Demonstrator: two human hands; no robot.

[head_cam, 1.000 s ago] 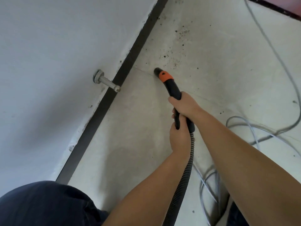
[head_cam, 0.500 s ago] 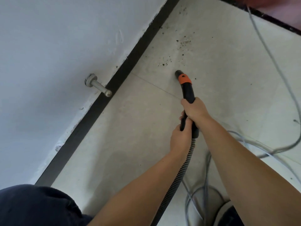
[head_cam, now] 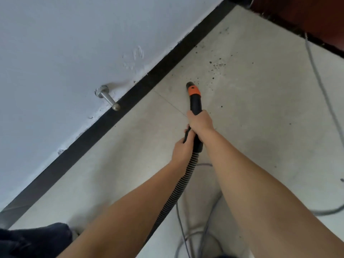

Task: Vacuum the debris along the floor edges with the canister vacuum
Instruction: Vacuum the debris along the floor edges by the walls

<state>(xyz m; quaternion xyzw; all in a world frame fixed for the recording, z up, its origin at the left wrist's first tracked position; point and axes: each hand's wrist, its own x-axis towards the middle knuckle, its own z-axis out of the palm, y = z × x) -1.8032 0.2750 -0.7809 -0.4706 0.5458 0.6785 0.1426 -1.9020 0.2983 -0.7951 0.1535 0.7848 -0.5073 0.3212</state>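
Both hands are wrapped round the black vacuum handle (head_cam: pixel 195 108): right hand (head_cam: pixel 201 123) up front, left hand (head_cam: pixel 183 150) just behind it where the ribbed hose (head_cam: pixel 178 190) starts. The orange-collared nozzle (head_cam: pixel 190 86) points down at the pale floor (head_cam: pixel 111 164), a bit out from the black baseboard (head_cam: pixel 130 97), not touching it. Dark debris (head_cam: pixel 216 66) is scattered just past the tip and on toward the corner by the dark red wall (head_cam: pixel 307 19). A metal door stop (head_cam: pixel 108 98) sticks out of the white wall (head_cam: pixel 55 62) to the left. Grey cable (head_cam: pixel 320 81) runs down the right side, with more loops near the arms; plenty of open tile between.
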